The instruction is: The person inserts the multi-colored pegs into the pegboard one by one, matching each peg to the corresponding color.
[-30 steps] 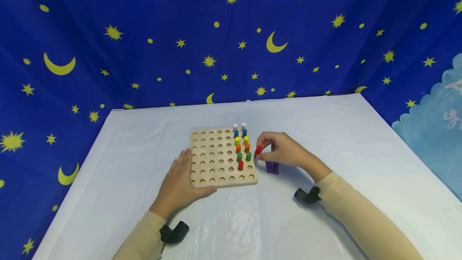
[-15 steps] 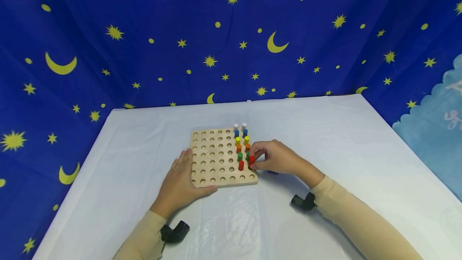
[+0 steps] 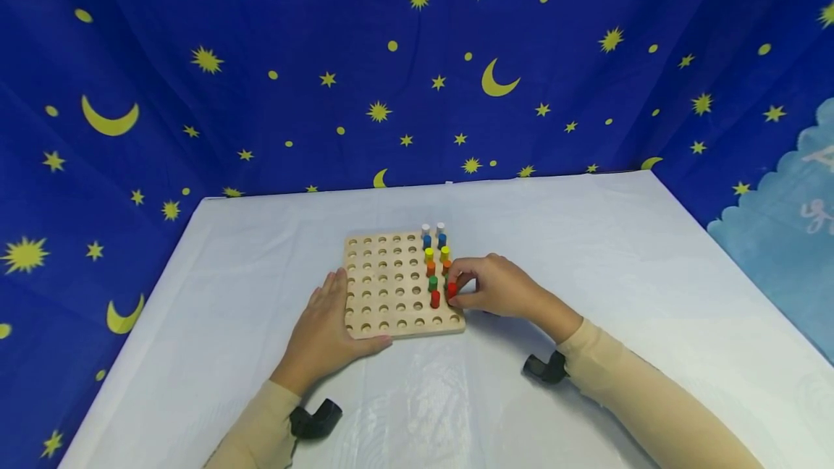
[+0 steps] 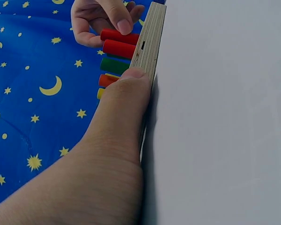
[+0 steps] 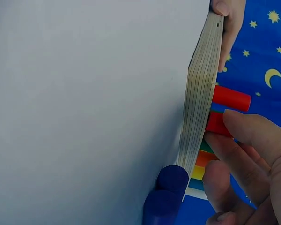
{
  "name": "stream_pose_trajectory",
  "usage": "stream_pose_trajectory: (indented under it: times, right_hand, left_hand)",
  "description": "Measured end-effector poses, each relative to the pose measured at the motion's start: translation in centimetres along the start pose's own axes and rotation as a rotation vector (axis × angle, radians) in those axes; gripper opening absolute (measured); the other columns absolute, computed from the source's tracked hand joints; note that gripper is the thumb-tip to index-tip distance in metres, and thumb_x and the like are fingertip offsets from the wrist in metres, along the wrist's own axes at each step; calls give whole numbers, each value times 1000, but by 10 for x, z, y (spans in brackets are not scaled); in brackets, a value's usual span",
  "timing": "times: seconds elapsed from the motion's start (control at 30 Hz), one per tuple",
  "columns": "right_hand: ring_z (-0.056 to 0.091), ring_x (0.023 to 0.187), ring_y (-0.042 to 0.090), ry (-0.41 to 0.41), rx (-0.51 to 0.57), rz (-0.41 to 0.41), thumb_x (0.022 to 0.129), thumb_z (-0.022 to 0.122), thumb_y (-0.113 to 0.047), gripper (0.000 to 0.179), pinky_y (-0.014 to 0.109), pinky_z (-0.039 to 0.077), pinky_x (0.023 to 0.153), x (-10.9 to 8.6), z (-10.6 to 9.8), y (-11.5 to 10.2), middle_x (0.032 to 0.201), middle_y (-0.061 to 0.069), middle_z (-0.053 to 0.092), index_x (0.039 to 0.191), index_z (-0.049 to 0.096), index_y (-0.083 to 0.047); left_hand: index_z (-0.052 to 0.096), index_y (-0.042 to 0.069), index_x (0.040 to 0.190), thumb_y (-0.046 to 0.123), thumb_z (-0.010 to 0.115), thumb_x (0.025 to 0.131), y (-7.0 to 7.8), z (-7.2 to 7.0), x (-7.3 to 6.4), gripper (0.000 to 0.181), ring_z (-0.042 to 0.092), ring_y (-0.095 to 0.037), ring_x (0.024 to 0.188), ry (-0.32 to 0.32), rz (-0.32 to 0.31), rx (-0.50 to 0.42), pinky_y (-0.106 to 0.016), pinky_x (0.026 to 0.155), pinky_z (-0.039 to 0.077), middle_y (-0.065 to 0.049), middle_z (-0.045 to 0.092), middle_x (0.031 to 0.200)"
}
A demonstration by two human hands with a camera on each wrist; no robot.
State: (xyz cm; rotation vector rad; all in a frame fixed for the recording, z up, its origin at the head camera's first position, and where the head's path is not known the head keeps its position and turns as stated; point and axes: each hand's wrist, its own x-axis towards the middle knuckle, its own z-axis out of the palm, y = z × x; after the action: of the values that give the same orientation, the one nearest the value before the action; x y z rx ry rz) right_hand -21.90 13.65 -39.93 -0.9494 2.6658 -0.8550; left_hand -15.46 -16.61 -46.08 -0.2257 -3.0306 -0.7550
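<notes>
A wooden pegboard [image 3: 384,302] lies flat, with white, blue, yellow, orange and green pegs paired in its two rightmost columns. My right hand [image 3: 498,288] pinches a red peg [image 3: 452,291] between thumb and fingertips, upright at a hole in the rightmost column. Left of it another red peg [image 3: 435,300] stands in the board. In the right wrist view the held peg's lower end meets the board's top. My left hand [image 3: 322,328] rests against the board's left side, fingers straight and thumb [image 4: 133,77] along the near edge.
Two purple pegs [image 5: 172,179] lie on the white tabletop [image 3: 260,237] beside the board's right edge, hidden by my right hand in the head view. A blue curtain [image 3: 293,42] with moons and stars hangs behind the table.
My right hand has moved left and slightly nearer, carrying the red peg from beside the board to the rightmost column, then slightly lower. My left hand has stayed put.
</notes>
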Motion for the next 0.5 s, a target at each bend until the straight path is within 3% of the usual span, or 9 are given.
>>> stream_pose_trajectory:
  times: [0.27,0.5]
  right_hand:
    - [69,83,1,3,-22,-16,82,82,-21,18,51,47,97,-1,-1,-2,89,-17,74,91,67,-26]
    - [68,78,1,-10,-10,-38,82,82,-20,18,39,51,82,-2,-1,-1,89,-16,74,90,67,-26]
  left_hand:
    - [9,-3,158,92,64,57,1,-1,0,148,15,-36,154,-1,-1,3,-51,126,16,-21,15,165]
    - [9,-3,158,90,66,58,2,-2,-1,147,14,-36,154,-5,-2,4,-51,126,16,-21,15,165]
